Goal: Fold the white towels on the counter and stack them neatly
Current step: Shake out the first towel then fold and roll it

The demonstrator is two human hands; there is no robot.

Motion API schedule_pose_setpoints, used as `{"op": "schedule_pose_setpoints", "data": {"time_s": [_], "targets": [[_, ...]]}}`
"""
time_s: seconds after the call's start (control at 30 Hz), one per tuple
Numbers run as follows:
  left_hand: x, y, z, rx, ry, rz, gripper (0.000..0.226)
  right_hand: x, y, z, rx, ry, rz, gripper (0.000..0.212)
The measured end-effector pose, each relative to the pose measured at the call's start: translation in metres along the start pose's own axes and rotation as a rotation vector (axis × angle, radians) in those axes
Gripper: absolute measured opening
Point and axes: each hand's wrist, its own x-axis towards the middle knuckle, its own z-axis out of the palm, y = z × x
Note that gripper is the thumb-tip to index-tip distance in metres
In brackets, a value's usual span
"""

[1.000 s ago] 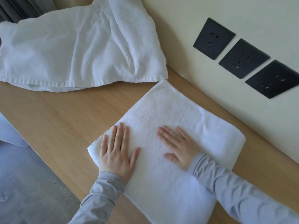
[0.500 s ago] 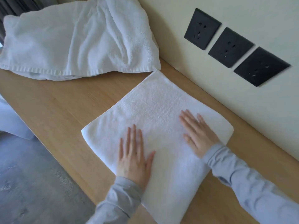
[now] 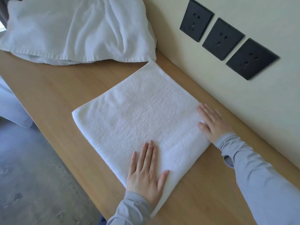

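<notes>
The left hand [image 3: 144,172] lies wide open, palm down, on the near corner of the folded white towel [image 3: 138,120]. Its 4 fingers are straight and close together and point away from the person, with the thumb spread out to the right. It grips nothing and only presses flat on the cloth. Its wrist comes up from the bottom edge in a grey sleeve [image 3: 129,210].

The right hand [image 3: 212,122] is open too, palm down, with straight, slightly parted fingers that point up and to the left. It rests on the towel's right corner, the 1 nearest the wall [image 3: 243,103], and the heel of the hand sits at the cloth's edge. Its forearm runs in from the lower right, also sleeved in grey.

The folded white towel lies flat on the wooden counter [image 3: 48,88], turned diagonally to the counter's edge. Its far corner reaches the hem of a crumpled white towel [image 3: 78,30], which lies unfolded at the counter's far end; whether the 2 touch cannot be told.

On the wall hang 3 black wall sockets [image 3: 223,38] in a slanting row. A grey floor [image 3: 24,176] shows at the left.
</notes>
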Motion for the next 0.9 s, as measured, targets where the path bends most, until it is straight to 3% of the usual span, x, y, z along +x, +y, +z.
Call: {"op": "schedule_pose_setpoints", "data": {"time_s": [0.13, 0.23, 0.33, 0.4, 0.47, 0.6, 0.73, 0.9], "targets": [[0.002, -0.001, -0.012, -0.040, 0.024, 0.040, 0.069, 0.018, 0.021, -0.005, 0.203, -0.007, 0.202, 0.069], [0.000, -0.006, -0.024, -0.352, 0.255, -0.050, 0.062, 0.044, 0.009, -0.018, 0.563, 0.053, 0.328, 0.061], [0.004, -0.022, -0.049, -0.688, 0.561, -0.587, 0.066, 0.083, -0.016, -0.032, 0.720, 0.049, 0.398, 0.058], [0.011, -0.038, -0.064, -0.914, 0.587, -0.951, 0.070, 0.106, -0.029, -0.035, 0.728, -0.013, 0.443, 0.058], [0.018, -0.053, -0.072, -1.076, 0.543, -1.117, 0.074, 0.123, -0.038, -0.037, 0.690, -0.096, 0.490, 0.065], [0.027, -0.071, -0.066, -1.227, 0.397, -1.239, 0.074, 0.142, -0.040, -0.039, 0.655, -0.188, 0.552, 0.081], [0.036, -0.087, -0.060, -1.234, 0.330, -1.220, 0.030, 0.149, -0.037, -0.040, 0.626, -0.315, 0.598, 0.096], [0.037, -0.083, -0.062, -1.196, 0.398, -1.159, 0.040, 0.144, -0.036, -0.047, 0.588, -0.273, 0.594, 0.099]]}}
